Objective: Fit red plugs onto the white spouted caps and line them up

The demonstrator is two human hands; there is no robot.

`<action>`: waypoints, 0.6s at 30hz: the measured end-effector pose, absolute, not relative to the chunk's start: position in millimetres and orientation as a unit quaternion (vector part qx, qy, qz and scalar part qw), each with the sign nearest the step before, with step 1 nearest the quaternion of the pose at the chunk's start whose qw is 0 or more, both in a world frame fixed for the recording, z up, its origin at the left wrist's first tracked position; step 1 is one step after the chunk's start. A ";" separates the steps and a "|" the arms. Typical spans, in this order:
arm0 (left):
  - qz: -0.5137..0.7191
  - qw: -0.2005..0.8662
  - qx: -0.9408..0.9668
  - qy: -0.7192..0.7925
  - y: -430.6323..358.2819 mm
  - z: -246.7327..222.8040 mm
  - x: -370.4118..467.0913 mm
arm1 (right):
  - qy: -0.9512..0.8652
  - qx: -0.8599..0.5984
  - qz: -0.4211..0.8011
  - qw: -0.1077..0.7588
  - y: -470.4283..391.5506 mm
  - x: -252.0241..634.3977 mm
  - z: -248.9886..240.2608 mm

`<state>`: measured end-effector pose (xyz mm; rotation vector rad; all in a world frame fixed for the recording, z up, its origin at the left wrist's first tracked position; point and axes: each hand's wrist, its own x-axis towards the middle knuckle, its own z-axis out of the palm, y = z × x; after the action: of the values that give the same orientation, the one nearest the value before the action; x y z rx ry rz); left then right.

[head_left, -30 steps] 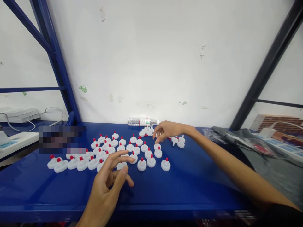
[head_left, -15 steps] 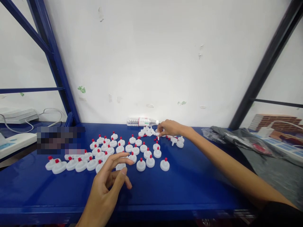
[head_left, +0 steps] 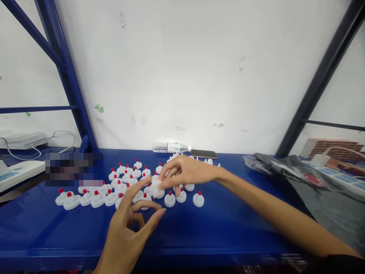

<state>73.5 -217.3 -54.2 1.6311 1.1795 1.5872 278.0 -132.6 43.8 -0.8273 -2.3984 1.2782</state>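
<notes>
Several white plastic caps with red tips stand in rows on the blue shelf. My right hand hovers over the middle of the rows and pinches a plain white cap at its fingertips. My left hand is raised just in front of the rows, fingers spread and curled, its fingertips close to that cap but holding nothing. A few loose white caps lie behind my right hand.
A clear water bottle lies against the white wall, with a dark phone beside it. A grey plastic bag lies on the right. White devices with cables sit at the left, past the blue frame post.
My right hand has come back from the loose pile at the rear toward my left hand, carrying a white cap. The phone behind it is uncovered. My left hand rose slightly.
</notes>
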 end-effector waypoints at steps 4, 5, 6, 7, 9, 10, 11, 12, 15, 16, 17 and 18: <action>0.576 0.269 0.626 0.452 -218.8 -52.1 70.0 | -0.820 -0.255 0.499 0.121 -147.1 262.5 34.3; 0.582 0.277 0.613 0.457 -219.7 -50.8 70.5 | -0.824 -0.254 0.492 0.119 -146.6 264.2 35.9; 0.585 0.289 0.597 0.466 -220.6 -49.4 71.7 | -0.834 -0.260 0.471 0.124 -144.3 267.7 38.7; 0.585 0.303 0.582 0.476 -221.5 -48.2 73.3 | -0.848 -0.276 0.431 0.134 -140.3 272.5 42.2; 0.584 0.336 0.559 0.484 -222.2 -47.0 76.1 | -0.876 -0.348 0.291 0.162 -127.8 284.8 48.7; 0.584 0.350 0.554 0.480 -221.6 -47.5 76.7 | -0.878 -0.399 0.202 0.169 -120.1 291.5 50.7; 0.583 0.361 0.554 0.472 -220.3 -48.9 76.5 | -0.869 -0.450 0.118 0.166 -111.9 298.3 51.5; 0.578 0.369 0.561 0.464 -218.4 -51.0 75.5 | -0.853 -0.497 0.049 0.148 -103.8 304.7 51.0; 0.549 0.369 0.593 0.459 -210.8 -59.9 69.8 | -0.824 -0.560 0.010 0.092 -83.5 320.5 43.3; 0.546 0.365 0.600 0.456 -208.4 -62.8 68.0 | -0.819 -0.568 0.019 0.078 -78.7 324.0 39.7; 0.550 0.361 0.604 0.450 -206.3 -65.2 66.7 | -0.815 -0.575 0.025 0.065 -74.9 326.6 36.0; 0.560 0.359 0.602 0.442 -204.8 -67.0 65.9 | -0.811 -0.582 0.030 0.053 -72.0 328.3 32.4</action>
<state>65.9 -204.8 -67.0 1.5532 1.1408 1.4437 328.3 -72.0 32.4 -1.7696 -2.4655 0.0900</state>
